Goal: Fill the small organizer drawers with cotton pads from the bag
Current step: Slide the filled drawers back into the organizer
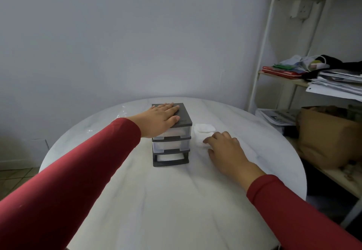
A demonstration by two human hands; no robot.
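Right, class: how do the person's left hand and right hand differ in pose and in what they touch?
The left hand lies flat, fingers straight; the right hand has curled fingers. The left hand rests on top of the organizer; the right hand is lower, on the table, at the cotton pads. Both are palm down, in red sleeves.

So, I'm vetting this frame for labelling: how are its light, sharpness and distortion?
Head view: dim, even light; wide-angle bends the shelf post and table rim; slightly soft throughout; white pads wash into the pale table, so the right hand's grip on them is unclear; left hand, flat on the organizer, reads clearly.
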